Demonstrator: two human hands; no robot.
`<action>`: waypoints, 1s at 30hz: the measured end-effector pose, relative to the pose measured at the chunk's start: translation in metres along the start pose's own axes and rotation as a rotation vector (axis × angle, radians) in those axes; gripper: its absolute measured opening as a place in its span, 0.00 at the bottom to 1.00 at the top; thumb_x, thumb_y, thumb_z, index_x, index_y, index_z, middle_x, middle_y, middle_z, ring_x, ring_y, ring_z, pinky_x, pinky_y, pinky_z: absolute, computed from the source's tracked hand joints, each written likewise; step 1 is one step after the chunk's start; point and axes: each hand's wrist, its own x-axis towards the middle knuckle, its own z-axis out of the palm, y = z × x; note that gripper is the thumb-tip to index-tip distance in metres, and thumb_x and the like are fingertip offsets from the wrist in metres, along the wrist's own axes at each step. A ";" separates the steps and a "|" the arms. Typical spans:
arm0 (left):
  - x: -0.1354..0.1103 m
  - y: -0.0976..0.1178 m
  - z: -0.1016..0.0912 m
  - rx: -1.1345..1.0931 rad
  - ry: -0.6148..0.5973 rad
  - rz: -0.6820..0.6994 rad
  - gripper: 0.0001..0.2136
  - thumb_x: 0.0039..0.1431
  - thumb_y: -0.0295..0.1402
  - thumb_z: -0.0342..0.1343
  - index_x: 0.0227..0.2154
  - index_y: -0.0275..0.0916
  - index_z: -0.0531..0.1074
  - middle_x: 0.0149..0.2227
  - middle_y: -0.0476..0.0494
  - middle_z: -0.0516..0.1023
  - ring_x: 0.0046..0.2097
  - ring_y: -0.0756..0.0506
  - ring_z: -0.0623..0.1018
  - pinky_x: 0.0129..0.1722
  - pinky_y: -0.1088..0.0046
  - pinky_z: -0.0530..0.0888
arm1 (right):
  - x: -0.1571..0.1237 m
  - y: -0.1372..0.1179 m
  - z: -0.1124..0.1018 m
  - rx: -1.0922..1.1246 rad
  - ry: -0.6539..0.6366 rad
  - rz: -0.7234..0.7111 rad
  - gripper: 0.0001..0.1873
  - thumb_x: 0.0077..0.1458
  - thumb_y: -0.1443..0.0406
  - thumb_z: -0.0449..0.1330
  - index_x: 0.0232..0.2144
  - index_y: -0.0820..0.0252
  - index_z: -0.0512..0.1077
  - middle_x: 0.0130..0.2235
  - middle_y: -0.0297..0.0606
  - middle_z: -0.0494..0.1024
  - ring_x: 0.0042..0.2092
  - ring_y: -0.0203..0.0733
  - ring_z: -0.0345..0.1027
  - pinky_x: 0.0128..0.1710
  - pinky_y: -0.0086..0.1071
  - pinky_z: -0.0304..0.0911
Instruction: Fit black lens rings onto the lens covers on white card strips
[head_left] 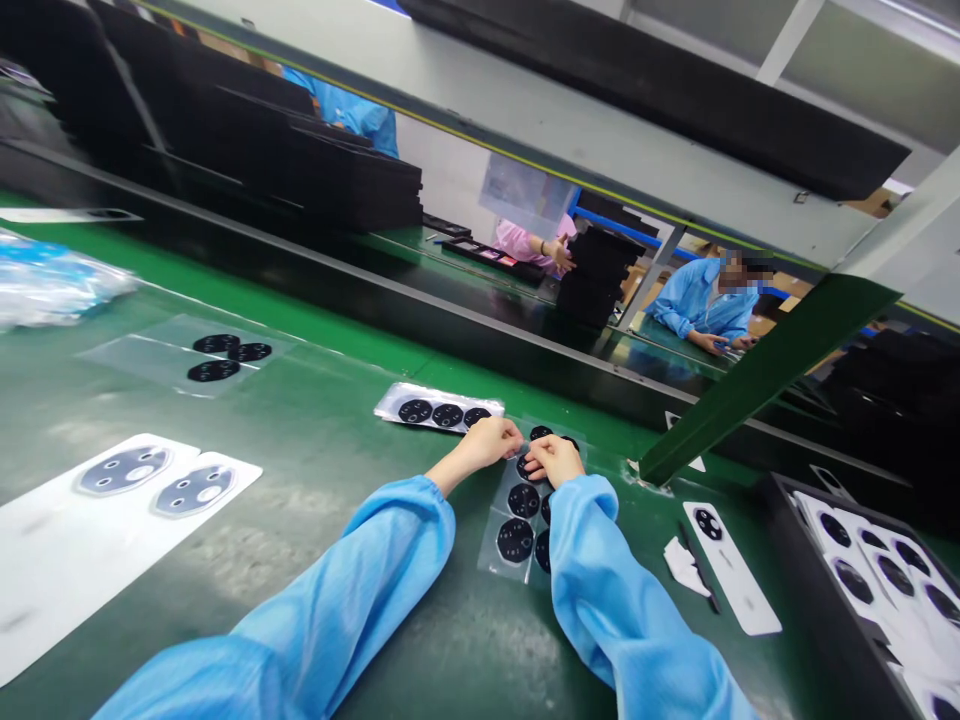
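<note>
My left hand [489, 440] is closed in a pinch above the far end of a clear plastic sheet [495, 540]. Black round stickers [516, 540] with small holes sit on that sheet in rows. Close beside it, my right hand [556, 460] also has its fingertips pinched together over the sheet, covering part of the stickers. Whatever lies between the fingertips is too small to make out. Just behind my left hand lies a silvery white stack of strips [390, 402] bearing black round pieces.
White panels [90, 540] with lens-shaped cutouts lie at left, near another sticker sheet [161, 350] and plastic bags [60, 285]. Rightward are a single white panel [739, 580], a black pen-like tool [701, 570], a black tray [795, 560] of panels and a green post [765, 380]. Co-workers sit beyond.
</note>
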 end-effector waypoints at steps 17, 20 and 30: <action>-0.003 0.008 -0.002 0.098 0.020 -0.016 0.14 0.61 0.36 0.52 0.47 0.36 0.67 0.47 0.42 0.71 0.44 0.44 0.74 0.42 0.61 0.73 | 0.007 0.000 -0.005 -0.322 0.164 -0.380 0.11 0.59 0.61 0.55 0.40 0.63 0.70 0.41 0.38 0.73 0.39 0.38 0.70 0.39 0.37 0.67; -0.004 0.008 -0.003 0.109 0.017 -0.011 0.14 0.61 0.36 0.52 0.47 0.36 0.67 0.47 0.42 0.71 0.44 0.44 0.74 0.42 0.61 0.74 | 0.005 0.001 -0.006 -0.356 0.180 -0.425 0.10 0.60 0.62 0.55 0.39 0.63 0.70 0.40 0.37 0.74 0.38 0.37 0.70 0.39 0.37 0.67; 0.000 0.012 0.006 0.264 0.144 -0.062 0.14 0.61 0.36 0.52 0.48 0.36 0.66 0.48 0.41 0.70 0.45 0.44 0.74 0.43 0.61 0.73 | -0.017 0.004 -0.011 -0.519 0.147 -0.658 0.07 0.60 0.67 0.53 0.33 0.62 0.70 0.42 0.38 0.74 0.43 0.39 0.67 0.40 0.35 0.63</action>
